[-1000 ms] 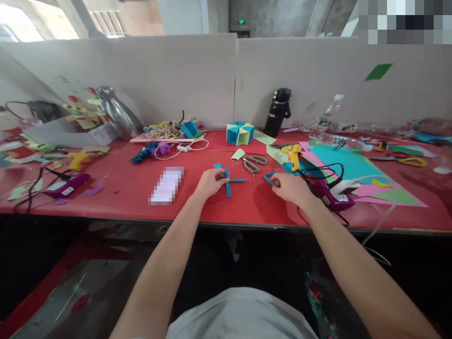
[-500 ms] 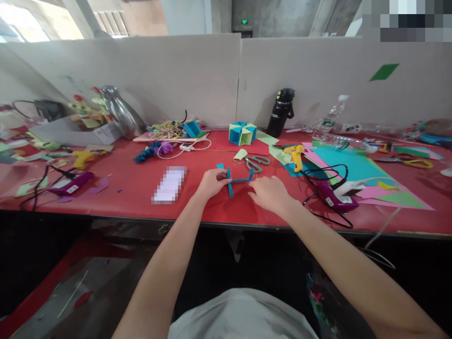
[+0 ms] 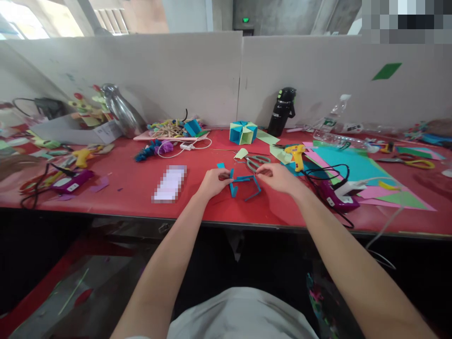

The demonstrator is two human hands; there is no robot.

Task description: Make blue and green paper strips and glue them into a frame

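Observation:
Thin folded blue paper strips (image 3: 243, 179) form an angular open shape just above the red table. My left hand (image 3: 214, 181) is closed on the left part of this blue paper, its fingertips partly hidden. At the right end, my right hand (image 3: 277, 177) has its thumb and forefinger pinched close together at the blue paper's edge. Just behind that hand lie grey-handled scissors (image 3: 257, 163). Farther back stands a blue and pale green folded paper ring (image 3: 243, 133).
Right of my hands are a yellow glue gun (image 3: 295, 155), a purple power strip (image 3: 339, 197) with cables, and coloured paper sheets (image 3: 353, 165). A black bottle (image 3: 281, 113) stands at the back. Left are a blurred phone-like rectangle (image 3: 169, 184) and a steel jug (image 3: 123, 110).
My right hand has moved slightly right and back, its fingers now pinched at the paper. The blue paper's right side has opened into a bent strip reaching toward me.

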